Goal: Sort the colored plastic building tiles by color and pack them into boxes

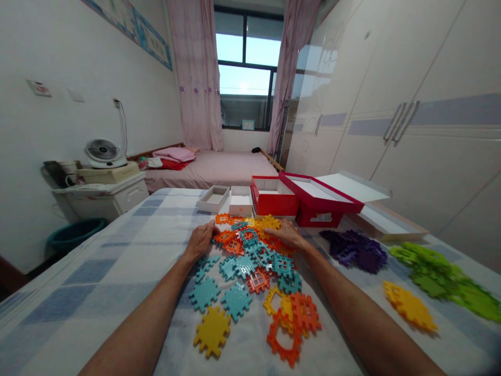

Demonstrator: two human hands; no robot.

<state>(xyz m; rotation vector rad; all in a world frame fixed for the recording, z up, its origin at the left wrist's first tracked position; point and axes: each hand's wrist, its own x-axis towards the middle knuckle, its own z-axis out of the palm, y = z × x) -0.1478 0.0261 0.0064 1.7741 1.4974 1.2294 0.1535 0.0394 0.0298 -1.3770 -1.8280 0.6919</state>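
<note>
A loose heap of toothed plastic interlocking tiles in teal (245,265), orange (258,280) and yellow (212,331) lies on the cloth between my arms. Some tiles are solid, others have window-like or round cut-outs. My left hand (201,238) rests at the heap's far left edge, fingers stretched toward the orange tiles, gripping nothing that shows. Across the heap, my right hand (288,233) has its thumb in front of some yellow tiles (268,223) and appears closed on them. Its other fingers are partly hidden.
Purple tiles (358,250), green tiles (442,282) and a yellow stack (410,307) lie to the right. Behind the heap stand two small white boxes (213,199) (240,200), a red box (274,203), a dark-red lid (332,200) and a shallow tray (391,225).
</note>
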